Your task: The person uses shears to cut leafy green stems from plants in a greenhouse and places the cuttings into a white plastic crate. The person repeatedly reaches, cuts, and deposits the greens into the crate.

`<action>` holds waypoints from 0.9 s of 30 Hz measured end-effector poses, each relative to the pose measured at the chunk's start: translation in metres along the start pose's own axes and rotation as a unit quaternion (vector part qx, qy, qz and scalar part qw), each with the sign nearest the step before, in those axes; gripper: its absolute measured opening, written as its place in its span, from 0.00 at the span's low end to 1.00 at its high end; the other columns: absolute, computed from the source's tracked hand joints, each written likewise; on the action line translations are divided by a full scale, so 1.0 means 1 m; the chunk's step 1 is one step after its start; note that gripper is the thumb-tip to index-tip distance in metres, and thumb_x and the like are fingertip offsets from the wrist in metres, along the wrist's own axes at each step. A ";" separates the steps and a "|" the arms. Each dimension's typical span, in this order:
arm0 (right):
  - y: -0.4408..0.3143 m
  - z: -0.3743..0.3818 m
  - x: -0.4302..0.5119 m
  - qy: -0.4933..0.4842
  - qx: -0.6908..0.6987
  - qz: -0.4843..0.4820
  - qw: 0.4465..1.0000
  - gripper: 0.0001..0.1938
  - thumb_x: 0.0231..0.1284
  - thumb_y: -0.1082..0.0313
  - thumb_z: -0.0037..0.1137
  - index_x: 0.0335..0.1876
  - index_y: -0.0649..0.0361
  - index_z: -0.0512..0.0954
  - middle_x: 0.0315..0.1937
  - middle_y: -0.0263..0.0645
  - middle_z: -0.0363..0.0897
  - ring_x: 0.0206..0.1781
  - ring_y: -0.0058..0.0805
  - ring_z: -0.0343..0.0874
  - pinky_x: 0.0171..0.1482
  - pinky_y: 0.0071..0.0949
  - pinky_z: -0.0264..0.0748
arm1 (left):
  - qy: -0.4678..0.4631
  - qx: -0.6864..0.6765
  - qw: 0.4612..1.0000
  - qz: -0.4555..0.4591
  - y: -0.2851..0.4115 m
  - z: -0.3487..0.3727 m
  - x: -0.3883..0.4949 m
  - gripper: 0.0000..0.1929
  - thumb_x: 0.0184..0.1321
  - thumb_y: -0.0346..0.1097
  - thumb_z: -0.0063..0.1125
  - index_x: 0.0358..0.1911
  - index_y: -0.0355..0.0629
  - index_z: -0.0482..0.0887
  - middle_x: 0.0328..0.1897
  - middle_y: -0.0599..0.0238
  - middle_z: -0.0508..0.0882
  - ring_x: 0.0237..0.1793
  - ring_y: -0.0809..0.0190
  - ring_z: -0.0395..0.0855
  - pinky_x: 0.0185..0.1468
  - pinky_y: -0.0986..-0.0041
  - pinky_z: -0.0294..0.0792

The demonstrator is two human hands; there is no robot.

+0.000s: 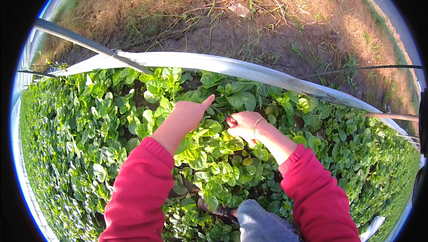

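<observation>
My left hand [190,114] is over the leafy green plants [214,171], back of the hand up. One digit points out to the upper right. The other fingers are curled under and hidden, so whether they grip a stem cannot be seen. To its right, my right hand [246,125] is closed around a small tool with a red handle [230,121], mostly covered by the fingers. A thin shaft or blade [215,109] seems to run from it towards my left hand. Broad leaves [242,100] grow just beyond both hands.
White plastic sheeting [200,62] edges the bed on the far side. A metal pole [80,39] slants over it at left. A dark rope [364,69] and a wooden stick [391,116] reach in from the right. Beyond lies bare soil [240,41] with dry grass [133,4].
</observation>
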State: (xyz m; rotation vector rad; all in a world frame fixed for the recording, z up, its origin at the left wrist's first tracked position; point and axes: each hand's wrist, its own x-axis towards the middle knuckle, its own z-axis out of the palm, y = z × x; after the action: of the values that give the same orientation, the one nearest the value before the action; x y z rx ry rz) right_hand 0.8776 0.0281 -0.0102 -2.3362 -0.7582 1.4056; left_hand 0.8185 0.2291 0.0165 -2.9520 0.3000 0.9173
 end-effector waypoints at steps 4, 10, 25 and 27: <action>0.026 0.004 0.006 -0.078 0.236 -0.009 0.969 0.13 0.59 0.57 0.56 0.27 0.58 0.72 0.11 0.38 0.73 0.10 0.29 0.71 0.27 0.33 0.75 | 0.015 0.025 1.000 -0.008 -0.011 0.036 0.012 0.35 0.49 0.27 0.59 0.65 0.38 0.65 0.31 0.59 0.85 0.31 0.55 0.85 0.35 0.63 0.75; 0.040 -0.006 0.020 -0.256 0.543 0.034 0.799 0.12 0.67 0.59 0.45 0.38 0.61 0.71 0.22 0.43 0.75 0.24 0.35 0.77 0.23 0.33 0.76 | 0.041 0.109 0.993 0.004 0.018 0.043 -0.020 0.33 0.49 0.32 0.61 0.61 0.28 0.68 0.36 0.62 0.85 0.34 0.60 0.85 0.41 0.67 0.72; 0.028 0.036 0.036 -0.187 0.570 -0.015 0.800 0.11 0.65 0.60 0.54 0.38 0.62 0.74 0.20 0.37 0.73 0.15 0.28 0.72 0.17 0.26 0.67 | 0.093 0.085 0.992 -0.026 0.031 0.064 -0.052 0.33 0.47 0.34 0.62 0.60 0.27 0.69 0.33 0.64 0.83 0.33 0.63 0.83 0.40 0.70 0.69; 0.027 0.033 0.016 -0.199 0.607 -0.002 0.769 0.14 0.67 0.59 0.51 0.42 0.65 0.74 0.20 0.37 0.73 0.15 0.28 0.72 0.19 0.26 0.69 | 0.092 0.072 0.992 -0.046 0.029 0.075 -0.057 0.35 0.47 0.34 0.62 0.61 0.27 0.68 0.33 0.65 0.82 0.33 0.62 0.83 0.42 0.70 0.69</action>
State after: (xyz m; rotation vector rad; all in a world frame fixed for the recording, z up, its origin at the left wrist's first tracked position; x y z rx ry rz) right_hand 0.8622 0.0154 -0.0514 -1.0240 0.1448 1.6473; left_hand 0.7255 0.2172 -0.0125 -2.8920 0.2226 0.5869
